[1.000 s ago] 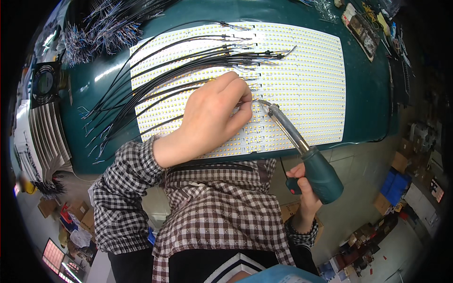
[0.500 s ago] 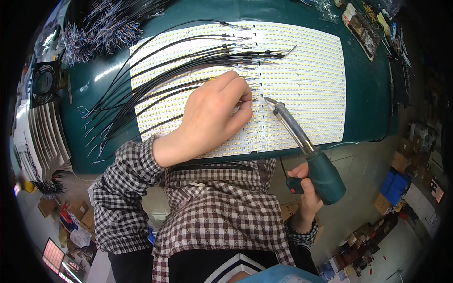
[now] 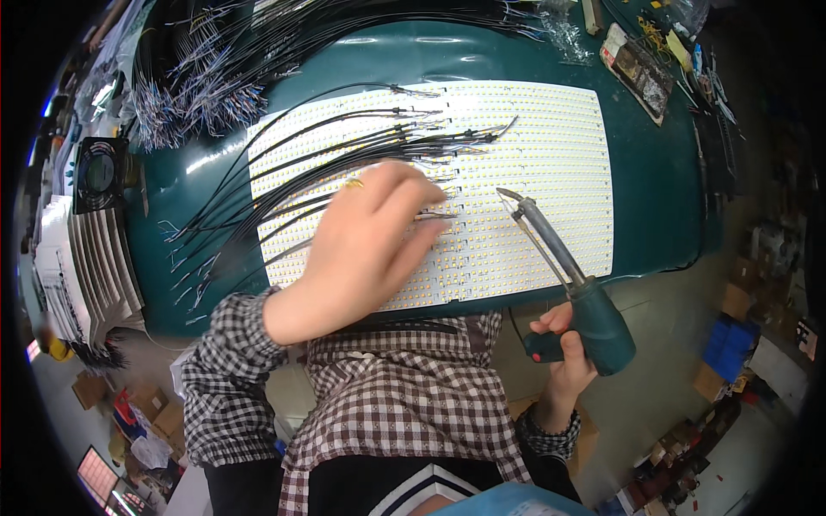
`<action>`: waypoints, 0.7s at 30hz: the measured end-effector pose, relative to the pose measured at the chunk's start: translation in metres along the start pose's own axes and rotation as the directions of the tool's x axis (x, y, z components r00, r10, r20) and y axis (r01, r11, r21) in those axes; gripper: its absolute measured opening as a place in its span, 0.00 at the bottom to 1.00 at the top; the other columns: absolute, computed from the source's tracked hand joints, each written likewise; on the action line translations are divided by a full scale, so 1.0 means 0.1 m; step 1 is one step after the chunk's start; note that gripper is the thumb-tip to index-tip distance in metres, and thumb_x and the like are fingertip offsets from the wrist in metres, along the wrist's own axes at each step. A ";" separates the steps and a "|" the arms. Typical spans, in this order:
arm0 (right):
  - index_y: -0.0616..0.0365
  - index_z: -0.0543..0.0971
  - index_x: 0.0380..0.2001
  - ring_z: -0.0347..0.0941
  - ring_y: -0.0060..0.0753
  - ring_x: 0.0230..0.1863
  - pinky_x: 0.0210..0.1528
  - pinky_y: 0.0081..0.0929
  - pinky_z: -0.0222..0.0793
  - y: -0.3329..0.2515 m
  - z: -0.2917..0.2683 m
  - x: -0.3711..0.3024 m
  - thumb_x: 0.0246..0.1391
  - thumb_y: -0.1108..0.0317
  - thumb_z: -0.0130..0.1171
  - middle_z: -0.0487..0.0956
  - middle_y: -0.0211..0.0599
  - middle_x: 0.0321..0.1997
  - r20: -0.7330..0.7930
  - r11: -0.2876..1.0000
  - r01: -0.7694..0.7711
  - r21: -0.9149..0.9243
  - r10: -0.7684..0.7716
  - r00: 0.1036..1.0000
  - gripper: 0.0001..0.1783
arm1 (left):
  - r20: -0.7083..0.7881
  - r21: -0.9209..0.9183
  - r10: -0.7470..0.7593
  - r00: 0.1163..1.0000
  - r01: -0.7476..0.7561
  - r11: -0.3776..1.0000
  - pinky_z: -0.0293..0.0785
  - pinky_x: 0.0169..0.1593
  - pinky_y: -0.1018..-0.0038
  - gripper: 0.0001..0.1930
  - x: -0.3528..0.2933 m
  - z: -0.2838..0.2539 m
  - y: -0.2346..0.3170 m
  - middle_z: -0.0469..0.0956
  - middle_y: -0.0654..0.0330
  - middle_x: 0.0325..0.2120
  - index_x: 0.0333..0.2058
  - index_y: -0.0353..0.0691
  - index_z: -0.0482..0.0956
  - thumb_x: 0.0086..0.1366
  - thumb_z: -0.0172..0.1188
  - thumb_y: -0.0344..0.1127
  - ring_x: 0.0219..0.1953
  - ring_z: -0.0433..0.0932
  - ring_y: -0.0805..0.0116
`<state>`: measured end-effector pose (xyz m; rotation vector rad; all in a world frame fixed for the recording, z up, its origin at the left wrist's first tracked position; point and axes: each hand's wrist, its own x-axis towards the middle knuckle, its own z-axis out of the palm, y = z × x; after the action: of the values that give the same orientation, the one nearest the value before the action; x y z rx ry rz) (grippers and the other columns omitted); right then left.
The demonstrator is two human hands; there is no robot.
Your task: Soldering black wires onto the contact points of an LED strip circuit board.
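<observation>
A white LED board [image 3: 551, 189] with rows of small yellowish chips lies on the green table. Black cables [image 3: 318, 150] cross its left half, and their thin wire ends reach a column of pads near the middle. My left hand [image 3: 361, 245] is over the board's lower left half, thumb and fingers apart, with a wire end showing between them. In my right hand [image 3: 564, 348] is a green soldering gun [image 3: 602, 331], gripped by its handle. Its metal tip is over the board, right of the pad column and apart from my left fingers.
Bundles of black cables [image 3: 202, 86] with stripped ends lie at the far left. A small black fan [image 3: 101, 175] stands at the left edge above a stack of white boards [image 3: 86, 267]. A stained, shallow box [image 3: 637, 73] sits at the far right.
The pinching fingers of my left hand have parted. The soldering gun's tip has moved away from the pad column to the right. The whole view has shifted, with the board lower.
</observation>
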<state>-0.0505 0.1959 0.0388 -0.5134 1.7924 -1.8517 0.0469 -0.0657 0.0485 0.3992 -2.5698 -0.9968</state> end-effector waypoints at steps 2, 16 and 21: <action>0.75 0.69 0.48 0.73 0.35 0.35 0.33 0.29 0.80 -0.01 -0.03 -0.03 0.57 0.61 0.58 0.73 0.44 0.33 -0.017 1.000 0.008 0.001 -0.008 1.000 0.26 | -0.082 0.072 0.125 0.989 -0.120 0.990 0.70 0.34 0.65 0.08 0.17 -0.13 -0.01 0.71 0.57 0.30 0.34 0.39 0.74 0.55 0.61 0.30 0.31 0.74 0.56; 0.80 0.65 0.52 0.73 0.35 0.34 0.31 0.27 0.80 0.03 -0.10 0.12 0.57 0.58 0.57 0.73 0.44 0.33 -0.092 0.992 0.104 0.071 -0.098 0.991 0.32 | 0.048 0.115 -0.022 0.999 0.016 0.993 0.70 0.35 0.62 0.04 0.61 -0.15 -0.40 0.73 0.54 0.29 0.31 0.37 0.73 0.59 0.58 0.30 0.32 0.74 0.51; 0.72 0.74 0.33 0.76 0.37 0.30 0.33 0.29 0.79 -0.03 -0.07 0.05 0.54 0.64 0.61 0.76 0.51 0.33 -0.115 0.982 0.080 0.170 -0.061 0.992 0.17 | -0.141 0.124 0.046 0.989 -0.028 0.992 0.71 0.32 0.64 0.04 0.49 -0.17 -0.36 0.73 0.54 0.28 0.34 0.39 0.71 0.62 0.56 0.30 0.30 0.75 0.51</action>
<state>-0.0586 0.1983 0.0409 -0.4221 1.6785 -2.0988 0.0149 -0.1197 0.0464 0.4375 -2.5050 -0.7708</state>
